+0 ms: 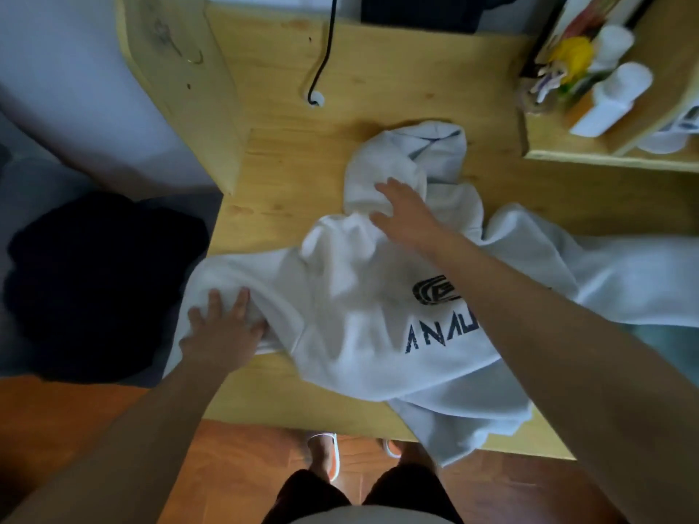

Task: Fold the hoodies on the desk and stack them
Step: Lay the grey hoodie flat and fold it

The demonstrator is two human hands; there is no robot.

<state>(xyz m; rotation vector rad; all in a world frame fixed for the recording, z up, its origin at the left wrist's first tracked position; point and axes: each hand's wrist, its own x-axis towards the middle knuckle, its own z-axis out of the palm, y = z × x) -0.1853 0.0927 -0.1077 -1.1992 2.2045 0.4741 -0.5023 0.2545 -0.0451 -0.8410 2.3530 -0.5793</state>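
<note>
A white hoodie with a dark logo and lettering lies spread and rumpled across the wooden desk, its hood toward the back. One sleeve hangs off the desk's left edge, and the hem droops over the front edge. My left hand rests flat on the left sleeve, fingers spread. My right hand lies palm down on the neck below the hood, fingers apart. Neither hand visibly pinches the cloth.
A dark garment pile sits left of the desk. A black cable runs down into a hole at the desk's back. A shelf with white bottles and a yellow figure stands at the right rear. My feet show below the front edge.
</note>
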